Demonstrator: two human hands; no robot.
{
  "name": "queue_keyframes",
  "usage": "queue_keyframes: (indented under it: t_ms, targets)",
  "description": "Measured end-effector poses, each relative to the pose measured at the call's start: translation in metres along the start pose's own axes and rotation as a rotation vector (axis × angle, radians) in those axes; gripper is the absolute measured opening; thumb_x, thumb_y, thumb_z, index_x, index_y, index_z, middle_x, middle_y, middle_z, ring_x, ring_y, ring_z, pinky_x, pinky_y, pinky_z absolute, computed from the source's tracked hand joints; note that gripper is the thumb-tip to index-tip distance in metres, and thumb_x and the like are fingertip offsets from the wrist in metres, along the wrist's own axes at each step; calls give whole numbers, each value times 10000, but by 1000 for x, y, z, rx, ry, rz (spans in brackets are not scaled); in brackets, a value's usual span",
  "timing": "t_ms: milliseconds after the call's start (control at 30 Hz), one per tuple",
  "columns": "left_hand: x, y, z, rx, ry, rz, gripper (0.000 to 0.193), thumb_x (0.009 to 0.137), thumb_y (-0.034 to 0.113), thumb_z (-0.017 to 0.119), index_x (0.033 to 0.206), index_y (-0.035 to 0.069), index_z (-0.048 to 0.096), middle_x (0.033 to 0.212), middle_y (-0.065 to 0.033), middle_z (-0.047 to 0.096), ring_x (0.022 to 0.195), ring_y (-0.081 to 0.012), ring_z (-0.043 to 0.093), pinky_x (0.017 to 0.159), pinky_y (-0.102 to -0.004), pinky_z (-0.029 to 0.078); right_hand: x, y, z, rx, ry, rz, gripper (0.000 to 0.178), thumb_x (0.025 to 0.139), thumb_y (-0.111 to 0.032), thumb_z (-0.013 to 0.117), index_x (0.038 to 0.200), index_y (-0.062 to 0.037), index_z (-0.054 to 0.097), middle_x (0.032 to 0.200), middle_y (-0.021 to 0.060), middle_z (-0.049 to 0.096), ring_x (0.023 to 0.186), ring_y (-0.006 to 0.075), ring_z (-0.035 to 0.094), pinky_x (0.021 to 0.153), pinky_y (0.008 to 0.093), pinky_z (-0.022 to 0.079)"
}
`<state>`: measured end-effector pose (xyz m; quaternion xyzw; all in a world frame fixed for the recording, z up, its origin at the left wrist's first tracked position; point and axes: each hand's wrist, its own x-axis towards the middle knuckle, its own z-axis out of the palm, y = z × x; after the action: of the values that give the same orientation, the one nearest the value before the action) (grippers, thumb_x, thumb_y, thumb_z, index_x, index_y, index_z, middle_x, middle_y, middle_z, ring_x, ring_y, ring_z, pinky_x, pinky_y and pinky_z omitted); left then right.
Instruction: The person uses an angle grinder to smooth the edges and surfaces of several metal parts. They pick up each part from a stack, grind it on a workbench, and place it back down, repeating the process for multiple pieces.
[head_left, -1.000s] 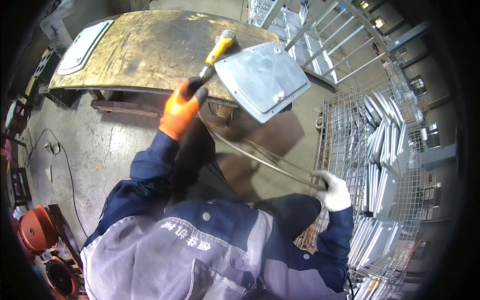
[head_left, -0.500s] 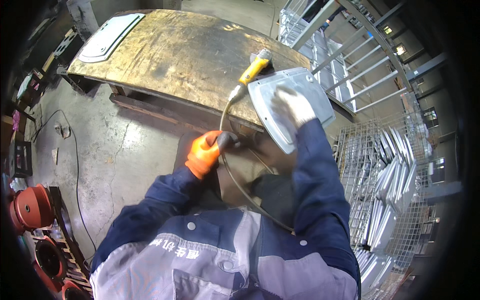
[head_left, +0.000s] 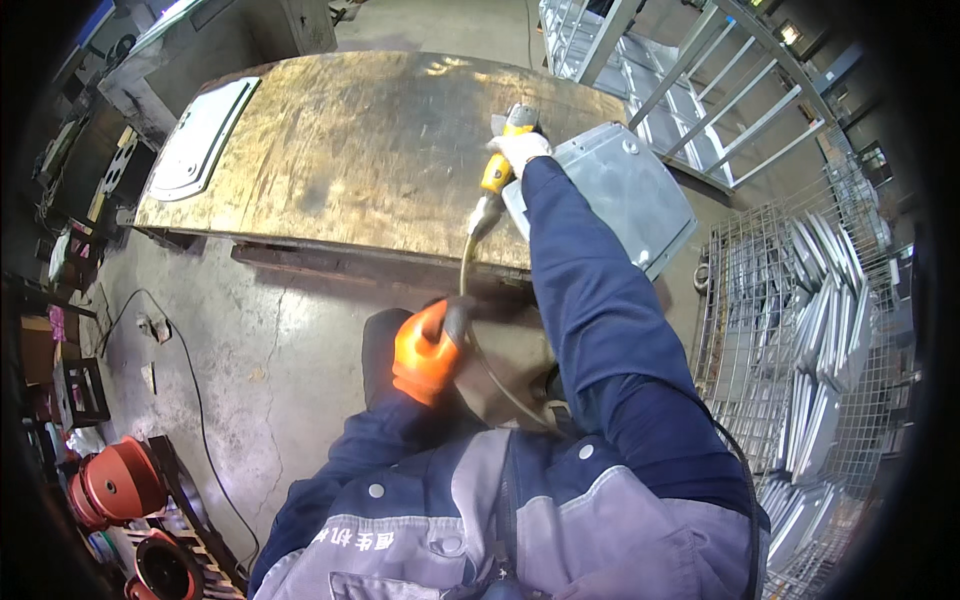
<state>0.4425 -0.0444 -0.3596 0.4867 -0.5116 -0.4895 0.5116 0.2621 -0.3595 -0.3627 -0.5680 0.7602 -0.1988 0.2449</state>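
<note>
**Angle grinder (head_left: 495, 175) in hand at worktable (head_left: 350, 150)**

Worker's R hand (head_left: 522, 152), in a white glove, grasps the tool's yellow body from above; how tightly, can't tell. L hand (head_left: 425, 355), in an orange glove, is curled round the hose (head_left: 466, 255), short of the near edge. Step in hand appears to be taking hold of the grinder; next move, by the look of it, calls for a firm R grip w/ hose slack from the L. The grinder is at the table's R end, just left of a grey metal panel (head_left: 620, 190) that overhangs the edge. Long axis runs near to far, leaning slightly R: head away from worker, hose end toward. Farther out: pale panel (head_left: 205, 140), L end; wire-mesh basket (head_left: 735, 265) w/ stacked plates (head_left: 825, 330), far R.
</note>
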Motion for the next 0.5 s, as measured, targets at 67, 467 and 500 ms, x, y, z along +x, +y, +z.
queue_keyframes:
  t_ms: [67,467,500]
  targets:
    - [-3,0,1,28,35,64,221,925,126,545,1043,-22,659,916,-111,691,863,-183,641,778,-279,488,-4,11,2,175,22,-6,491,673,-380,798,971,-8,683,970,156,679,843,235,661,766,352,513]
    - [-13,10,3,-216,144,-81,232,909,196,573,1018,-3,622,866,-101,671,765,-166,640,675,-281,506,-73,-20,-8,1155,-303,-194,346,761,-187,766,1007,19,637,851,75,642,763,181,618,668,308,490]
    - [-14,10,3,-521,196,-216,235,927,202,550,1018,-3,618,866,-85,666,748,-152,633,643,-268,499,-89,-18,-25,1131,-303,-132,358,762,-195,765,1019,13,629,859,79,641,773,182,619,689,305,494]
